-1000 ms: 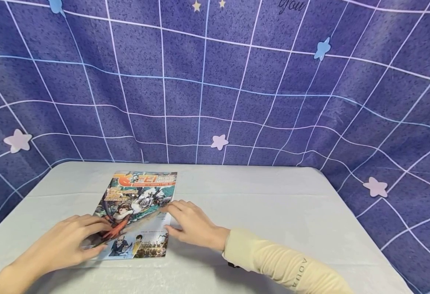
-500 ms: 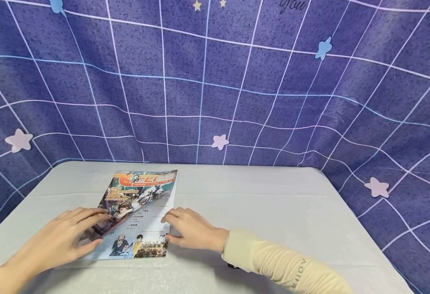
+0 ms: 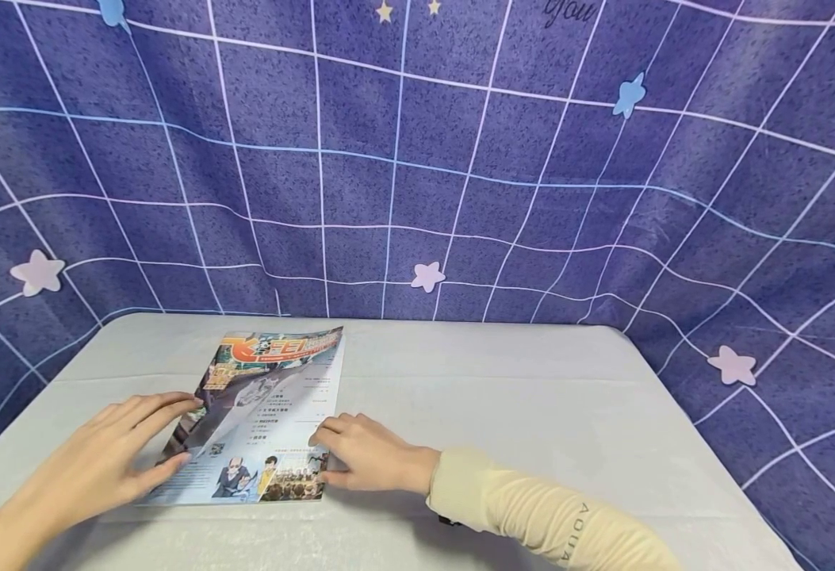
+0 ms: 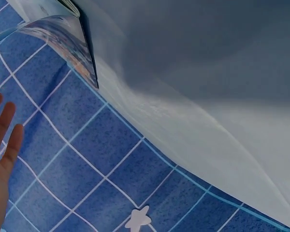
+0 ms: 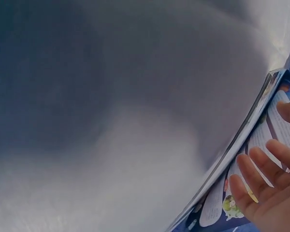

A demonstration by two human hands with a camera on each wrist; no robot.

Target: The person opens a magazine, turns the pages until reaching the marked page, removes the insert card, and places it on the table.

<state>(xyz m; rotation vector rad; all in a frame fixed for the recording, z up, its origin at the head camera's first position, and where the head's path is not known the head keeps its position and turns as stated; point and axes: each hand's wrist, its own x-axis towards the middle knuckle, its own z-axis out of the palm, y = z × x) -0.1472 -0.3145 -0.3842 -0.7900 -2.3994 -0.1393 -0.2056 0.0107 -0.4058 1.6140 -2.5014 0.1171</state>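
Observation:
On the white table lies a glossy illustrated magazine (image 3: 267, 460). Its front cover (image 3: 246, 349) is bent diagonally up and leftward, baring a printed contents page. My left hand (image 3: 106, 448) holds the cover's lower part at the left edge, thumb below and long fingers above. In the left wrist view, the left hand (image 4: 0, 159) shows spread fingers below the curled cover (image 4: 63, 38). Resting at the right edge, my right hand (image 3: 360, 452) touches the page with loosely bent fingers. The right wrist view shows relaxed fingers of the right hand (image 5: 270, 188) overlapping the printed magazine (image 5: 212, 208).
A white cloth covers the table (image 3: 517, 396). A blue-purple curtain (image 3: 360, 190) with grid lines and stars hangs behind it and along the sides. A small dark object (image 3: 449, 521) shows beneath the right sleeve.
The right hand has let go of the lifted cover and come down along the right edge. My left hand has moved left, and the cover has folded further that way, exposing more page.

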